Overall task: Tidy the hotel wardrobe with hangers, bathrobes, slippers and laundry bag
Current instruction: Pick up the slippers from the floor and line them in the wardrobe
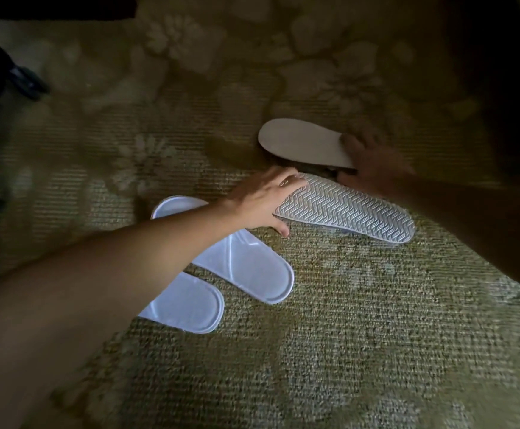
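Observation:
Several white hotel slippers lie on a patterned carpet. One slipper point(348, 209) lies sole up, its wavy grey tread showing, and my left hand point(262, 201) grips its left end with fingers over the edge. A second slipper point(302, 142) is lifted and tilted just behind it, held at its right end by my right hand point(373, 162), which is in shadow. Two more slippers sit right way up under my left forearm: the nearer slipper point(190, 308) and another slipper point(249, 267) crossing above it.
The olive carpet point(345, 335) with pale flower shapes fills the view. A dark object point(26, 82) lies at the far left edge, beside dark fabric. The upper right corner is deep in shadow.

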A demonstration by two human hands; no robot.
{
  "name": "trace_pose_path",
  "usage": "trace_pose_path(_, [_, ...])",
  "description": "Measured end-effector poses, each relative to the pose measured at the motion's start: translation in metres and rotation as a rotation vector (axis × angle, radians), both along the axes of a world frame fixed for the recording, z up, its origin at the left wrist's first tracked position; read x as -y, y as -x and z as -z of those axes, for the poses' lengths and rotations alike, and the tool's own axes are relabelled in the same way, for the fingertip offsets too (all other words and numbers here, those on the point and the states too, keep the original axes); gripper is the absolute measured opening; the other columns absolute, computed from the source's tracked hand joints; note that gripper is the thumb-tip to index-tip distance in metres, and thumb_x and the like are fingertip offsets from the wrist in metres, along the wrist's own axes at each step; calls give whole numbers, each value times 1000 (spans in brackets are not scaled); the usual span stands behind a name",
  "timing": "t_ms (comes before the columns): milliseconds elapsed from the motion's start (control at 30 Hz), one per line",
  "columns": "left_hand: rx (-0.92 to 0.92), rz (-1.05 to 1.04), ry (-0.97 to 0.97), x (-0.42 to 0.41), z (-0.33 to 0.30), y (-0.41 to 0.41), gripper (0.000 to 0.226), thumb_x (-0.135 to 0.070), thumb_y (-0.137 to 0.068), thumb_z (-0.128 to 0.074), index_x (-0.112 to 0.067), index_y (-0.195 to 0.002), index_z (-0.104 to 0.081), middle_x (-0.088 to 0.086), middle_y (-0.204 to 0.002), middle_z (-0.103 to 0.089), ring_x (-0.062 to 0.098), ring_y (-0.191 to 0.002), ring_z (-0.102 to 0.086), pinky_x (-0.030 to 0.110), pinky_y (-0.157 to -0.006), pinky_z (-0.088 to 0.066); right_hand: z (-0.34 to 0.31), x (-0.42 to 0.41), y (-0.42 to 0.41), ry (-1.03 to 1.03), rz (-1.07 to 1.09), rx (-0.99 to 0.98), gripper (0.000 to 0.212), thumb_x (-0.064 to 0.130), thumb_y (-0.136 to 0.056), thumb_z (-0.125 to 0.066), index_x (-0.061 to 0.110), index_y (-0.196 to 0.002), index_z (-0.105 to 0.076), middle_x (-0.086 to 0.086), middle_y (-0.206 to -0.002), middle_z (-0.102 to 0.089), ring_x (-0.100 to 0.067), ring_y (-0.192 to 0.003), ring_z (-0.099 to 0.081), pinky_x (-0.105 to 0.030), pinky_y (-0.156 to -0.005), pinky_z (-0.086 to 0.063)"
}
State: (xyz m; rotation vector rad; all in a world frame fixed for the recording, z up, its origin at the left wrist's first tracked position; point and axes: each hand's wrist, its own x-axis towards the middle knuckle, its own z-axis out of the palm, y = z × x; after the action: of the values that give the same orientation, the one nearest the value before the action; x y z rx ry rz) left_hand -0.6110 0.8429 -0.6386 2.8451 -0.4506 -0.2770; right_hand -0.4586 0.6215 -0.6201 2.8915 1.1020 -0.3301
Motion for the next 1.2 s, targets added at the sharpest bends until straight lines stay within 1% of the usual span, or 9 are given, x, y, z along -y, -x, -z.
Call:
trace_pose_path(200, [68,1,26,-1,12,9,103,-51,-68,-84,-14,-153,-39,10,-155,-38,28,-140,-40,40,-117,-36,15,2,2,-34,26,67,76,62,-82,-57,20,-140,-32,-15,-138,-41,-39,-124,-43,-57,-100,-42])
trace_pose_path(333, [19,-144,176,5,-2,7,73,8,-82,-69,-17,-148,-49,5,-148,-48,22,-132,-50,39,-110,-44,4,-2,5,-38,94,-10,69,54,-85,-62,22,-141,-35,-15,-141,-43,-39,-123,-46,-54,-94,-47])
trace_pose_path(433, [-103,-357,340,-2,-46,1,30,-11,-90,-71,-17,-119,-70,2,-110,-73,13,-92,-68,32,-83,-57,-27,-1,3,-205,179,-170,39,31,-92,-65,14,-126,-57,-17,-116,-65,-32,-99,-63,-39,-79,-53])
trace_pose_path(500, [-187,-426,396,-16,-80,-1,24,-21,-83,-81,-17,-105,-75,-1,-91,-75,9,-76,-69,24,-68,-54,-52,8,3,-369,310,-336,20,28,-93,-70,12,-102,-64,-15,-95,-67,-27,-83,-64,-34,-68,-47])
trace_pose_path(633, [-558,-452,544,-47,-127,7,29,-25,-74,-87,-24,-100,-75,-8,-89,-78,-2,-80,-71,11,-67,-53,-71,40,24,-611,519,-870,35,14,-80,-82,11,-112,-68,-4,-101,-73,-18,-86,-70,-30,-72,-57])
trace_pose_path(767, [-738,-453,447,-44,-97,7,33,-31,-79,-84,-22,-110,-74,-7,-99,-78,8,-89,-72,20,-72,-55,-43,73,47,-391,483,-1107,58,18,-65,-86,17,-120,-65,3,-101,-78,-17,-99,-72,-45,-94,-55])
trace_pose_path(933, [-542,-502,248,-20,-33,0,47,-35,-74,-88,-15,-114,-74,1,-109,-73,17,-97,-68,34,-90,-56,-10,99,64,-291,495,-1041,88,52,-32,-98,20,-109,-71,0,-106,-77,-22,-109,-67,-49,-105,-48])
trace_pose_path(1067, [-358,-532,290,-10,-25,0,46,-31,-72,-90,-9,-110,-75,6,-107,-74,19,-95,-68,25,-78,-49,-8,92,68,-238,520,-880,71,39,-49,-96,11,-110,-73,-6,-103,-74,-28,-102,-67,-43,-93,-54])
trace_pose_path(1200, [-309,-672,421,-7,-11,9,53,-30,-71,-91,-11,-117,-71,3,-112,-69,17,-105,-65,23,-82,-46,-9,89,76,-217,528,-783,55,31,-67,-92,10,-112,-69,-6,-101,-70,-26,-98,-63,-33,-81,-50])
